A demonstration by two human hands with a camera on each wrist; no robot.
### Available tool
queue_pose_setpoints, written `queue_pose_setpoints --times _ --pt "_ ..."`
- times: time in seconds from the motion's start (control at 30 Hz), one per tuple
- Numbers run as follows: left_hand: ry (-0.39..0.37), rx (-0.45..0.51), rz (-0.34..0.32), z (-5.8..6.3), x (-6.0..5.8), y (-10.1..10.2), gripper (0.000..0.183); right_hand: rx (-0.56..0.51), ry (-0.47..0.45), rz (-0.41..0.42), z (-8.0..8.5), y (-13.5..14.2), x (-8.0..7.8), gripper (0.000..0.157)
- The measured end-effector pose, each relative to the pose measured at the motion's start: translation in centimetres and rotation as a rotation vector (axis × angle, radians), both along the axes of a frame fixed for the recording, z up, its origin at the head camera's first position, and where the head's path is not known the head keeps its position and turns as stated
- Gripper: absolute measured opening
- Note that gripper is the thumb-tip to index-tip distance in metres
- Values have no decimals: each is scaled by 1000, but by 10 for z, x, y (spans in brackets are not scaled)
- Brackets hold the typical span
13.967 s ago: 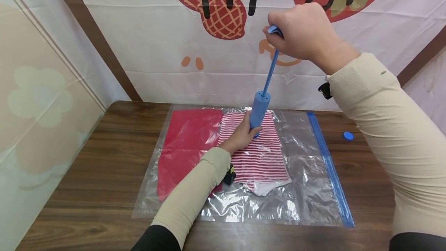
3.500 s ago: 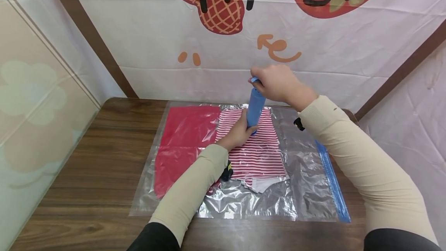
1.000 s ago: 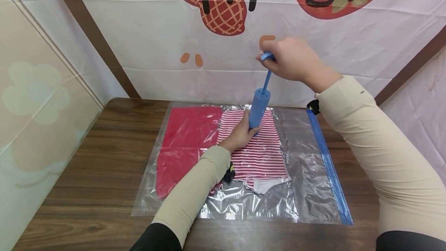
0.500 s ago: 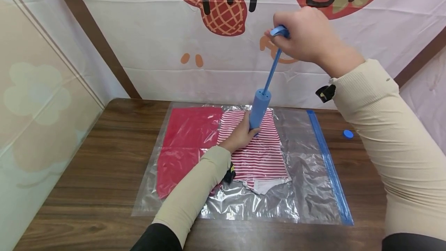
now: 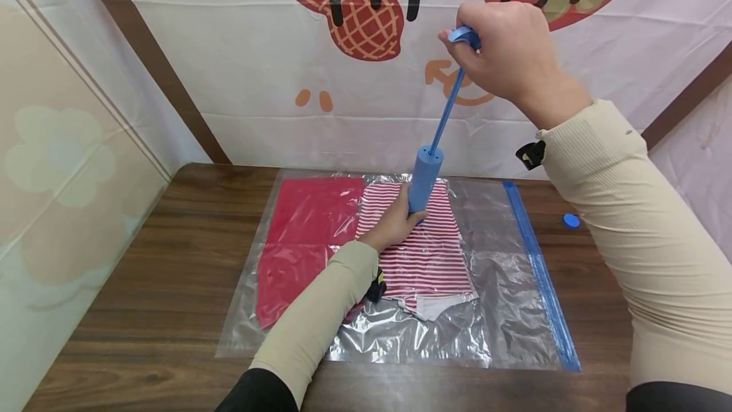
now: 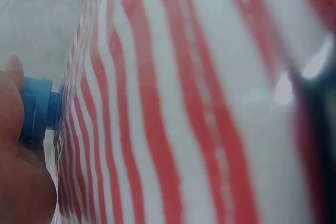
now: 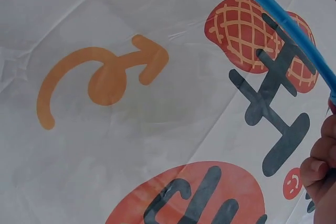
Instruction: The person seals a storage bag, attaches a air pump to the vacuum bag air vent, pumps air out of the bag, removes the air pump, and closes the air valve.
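Note:
In the head view, a blue hand pump (image 5: 426, 180) stands tilted on a clear plastic storage bag (image 5: 497, 329) lying flat on the table. My left hand (image 5: 394, 221) grips the lower end of the barrel. My right hand (image 5: 509, 49) holds the handle high above it, and the thin rod (image 5: 446, 116) is drawn far out. Inside the bag lie a folded red cloth (image 5: 311, 227) and a red-and-white striped cloth (image 5: 429, 266). The left wrist view has the pump's blue tip (image 6: 37, 106) against the film over the stripes.
A blue zip strip (image 5: 540, 278) closes off the bag's right side. On the wooden table (image 5: 154, 285), right of the bag, sits a small round blue cap (image 5: 571, 220). Behind the table hangs a printed white cloth (image 5: 257, 68).
The handle was down near the barrel 3.5 seconds ago. Over the last second my right hand has pulled it up and slightly right, lengthening the exposed rod. The left hand has stayed put.

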State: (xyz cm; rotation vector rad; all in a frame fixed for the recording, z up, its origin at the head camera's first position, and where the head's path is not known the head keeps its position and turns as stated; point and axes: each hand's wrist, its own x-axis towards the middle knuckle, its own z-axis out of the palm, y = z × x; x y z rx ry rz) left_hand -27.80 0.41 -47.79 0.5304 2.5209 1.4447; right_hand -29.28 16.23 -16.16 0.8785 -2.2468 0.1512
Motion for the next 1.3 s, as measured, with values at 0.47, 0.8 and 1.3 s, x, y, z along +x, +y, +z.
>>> queue_pose_setpoints --times 0.47,0.8,1.3 --pt "10 4 -5 0 1 2 70 29 -4 17 -1 0 0 34" --pt "18 -2 1 1 0 1 69 21 -15 11 -5 -3 -1 35" --pt "20 2 -1 0 0 0 70 82 -117 61 -44 -11 -11 24"
